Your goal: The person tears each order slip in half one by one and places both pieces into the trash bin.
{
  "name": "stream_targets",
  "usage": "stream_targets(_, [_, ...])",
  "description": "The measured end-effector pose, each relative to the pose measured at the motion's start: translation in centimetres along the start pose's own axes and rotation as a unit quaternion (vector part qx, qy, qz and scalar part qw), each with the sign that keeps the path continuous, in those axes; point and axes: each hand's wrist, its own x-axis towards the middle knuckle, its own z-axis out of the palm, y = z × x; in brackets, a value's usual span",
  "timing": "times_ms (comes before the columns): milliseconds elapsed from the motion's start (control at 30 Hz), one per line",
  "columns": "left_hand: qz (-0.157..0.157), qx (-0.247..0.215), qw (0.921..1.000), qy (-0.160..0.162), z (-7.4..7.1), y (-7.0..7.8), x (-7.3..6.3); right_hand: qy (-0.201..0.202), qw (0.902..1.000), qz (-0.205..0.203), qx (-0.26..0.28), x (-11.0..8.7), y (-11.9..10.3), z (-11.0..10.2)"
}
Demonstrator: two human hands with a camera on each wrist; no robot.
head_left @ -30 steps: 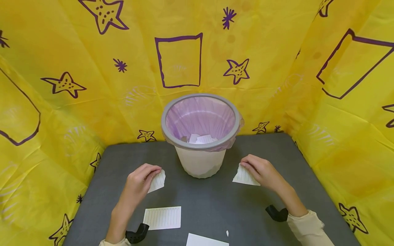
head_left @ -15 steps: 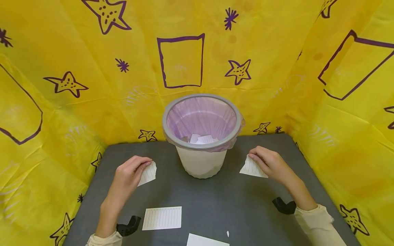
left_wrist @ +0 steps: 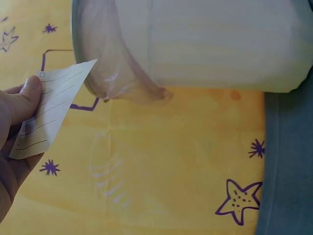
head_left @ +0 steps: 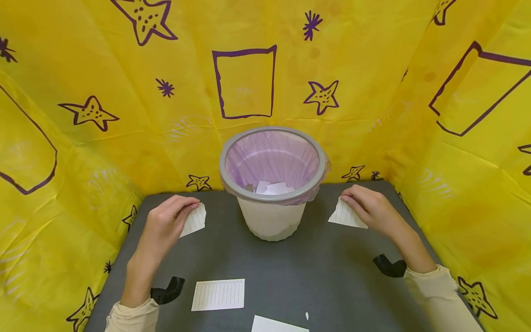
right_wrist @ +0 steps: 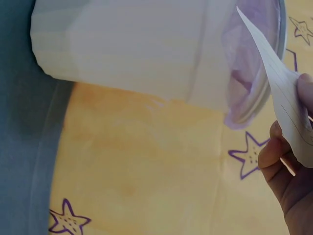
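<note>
My left hand [head_left: 168, 223] pinches a torn piece of lined paper [head_left: 194, 220] between thumb and fingers, left of the bin. On the other side, my right hand [head_left: 371, 207] pinches a second torn lined piece [head_left: 347, 216]. Between them stands a white trash bin [head_left: 271, 216] with a grey rim and a purple liner bag. Scraps of paper [head_left: 274, 188] lie inside it. Both wrist views show the held pieces, left [left_wrist: 54, 107] and right [right_wrist: 281, 88], raised beside the bin near its rim, apart from it.
A whole lined card [head_left: 218, 294] lies on the dark table [head_left: 282, 272] at front left. Another white sheet [head_left: 275, 325] is cut off by the bottom edge, with a tiny paper scrap [head_left: 307, 316] near it. Yellow patterned cloth [head_left: 186, 92] encloses the table's back and sides.
Both hands have moved outward and farther up the table, each still holding its torn piece. The bin, the card and the sheet stay where they were.
</note>
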Motion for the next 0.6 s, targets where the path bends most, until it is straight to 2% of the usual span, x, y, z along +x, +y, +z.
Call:
stream_targets(167, [0.010, 0.010, 0.9999, 0.004, -0.8, -0.1, 0.9, 0.006, 0.9999, -0.008, -0.008, 0.6, 0.3, -0.6])
stream_targets(400, [0.015, 0.015, 0.9990, 0.039, -2.2, 0.1, 2.7, 0.018, 0.9991, -0.031, -0.020, 1.8, 0.6, -1.3])
stream_targets(600, [0.024, 0.005, 0.9988, 0.041, -2.2, 0.9, 4.5, 0.022, 0.9979, -0.050, -0.033, 3.3, 0.6, -1.6])
